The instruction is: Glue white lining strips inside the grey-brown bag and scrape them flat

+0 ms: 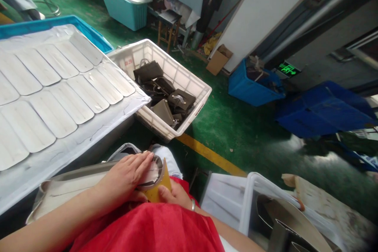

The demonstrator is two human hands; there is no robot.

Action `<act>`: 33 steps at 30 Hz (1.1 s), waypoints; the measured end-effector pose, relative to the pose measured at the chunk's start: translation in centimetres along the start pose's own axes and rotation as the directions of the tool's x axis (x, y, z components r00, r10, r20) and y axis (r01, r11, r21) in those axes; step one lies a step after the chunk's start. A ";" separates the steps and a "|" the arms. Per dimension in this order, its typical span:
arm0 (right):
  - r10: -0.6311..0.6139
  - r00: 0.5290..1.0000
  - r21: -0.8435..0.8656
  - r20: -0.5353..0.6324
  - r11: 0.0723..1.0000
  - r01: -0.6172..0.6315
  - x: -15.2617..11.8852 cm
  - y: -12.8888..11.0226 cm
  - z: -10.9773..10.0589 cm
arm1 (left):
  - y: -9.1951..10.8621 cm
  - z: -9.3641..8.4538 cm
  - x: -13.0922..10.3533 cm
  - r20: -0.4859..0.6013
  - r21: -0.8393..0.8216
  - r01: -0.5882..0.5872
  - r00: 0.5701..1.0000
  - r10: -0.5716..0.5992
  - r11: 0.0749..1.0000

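Observation:
A long grey-brown bag panel (73,184) with a pale inner face lies across my lap, its near end curled over. My left hand (131,173) rests over this curled end, fingers stretched together along the top and thumb lower down. Wrapped around the end is a curved yellow sheet (159,189); whether it is joined to the panel I cannot tell. My right hand (177,195) grips the yellow sheet from the right, thumb on its outer face and the other fingers mostly hidden. Red cloth (153,226) covers my lap.
To the left, a white-covered surface (88,134) bears rows of pale rounded panels (59,112). A white crate (193,114) ahead holds dark bags (181,98). At the lower right stands a white bin (248,201) with curved grey-brown pieces. Blue bins (251,86) stand farther right.

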State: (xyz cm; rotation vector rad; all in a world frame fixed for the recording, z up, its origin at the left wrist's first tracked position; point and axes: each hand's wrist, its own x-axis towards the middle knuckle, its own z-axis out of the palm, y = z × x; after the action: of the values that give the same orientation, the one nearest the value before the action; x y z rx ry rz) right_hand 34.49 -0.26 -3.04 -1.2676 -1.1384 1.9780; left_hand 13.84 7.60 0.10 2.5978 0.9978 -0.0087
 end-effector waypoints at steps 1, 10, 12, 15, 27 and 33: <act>-0.028 1.000 0.019 0.007 0.999 0.028 0.0 -0.1 0.0 | 0.0 0.0 0.1 0.001 0.005 -0.002 1.000 0.002 1.000; -0.042 0.998 0.015 0.053 0.999 0.042 1.2 -2.1 -0.8 | -0.2 0.8 0.5 -0.134 -0.004 -0.029 0.991 0.028 1.000; -0.020 0.999 -0.040 0.042 0.999 0.022 1.8 -2.6 -0.9 | -0.1 1.0 0.6 -0.165 -0.020 -0.019 0.986 0.015 1.000; -0.021 1.000 -0.098 0.011 0.995 0.022 2.4 -2.7 -0.7 | 0.1 0.4 1.0 -0.109 -0.058 0.010 0.994 -0.017 0.998; -0.258 0.887 0.127 -0.382 0.936 0.327 -1.9 -5.8 -1.2 | 1.4 -0.4 -1.7 -0.001 -0.066 0.227 0.974 -0.228 0.972; -0.402 0.808 0.121 -0.431 0.861 0.493 2.5 -7.3 1.6 | 3.0 -1.7 0.0 0.049 -0.104 0.367 0.930 -0.364 0.924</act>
State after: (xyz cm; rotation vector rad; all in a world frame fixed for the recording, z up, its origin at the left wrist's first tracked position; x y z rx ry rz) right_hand 31.88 4.82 2.39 -1.0814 -0.8782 1.3736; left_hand 15.59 6.03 2.67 2.2697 1.4159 -0.0820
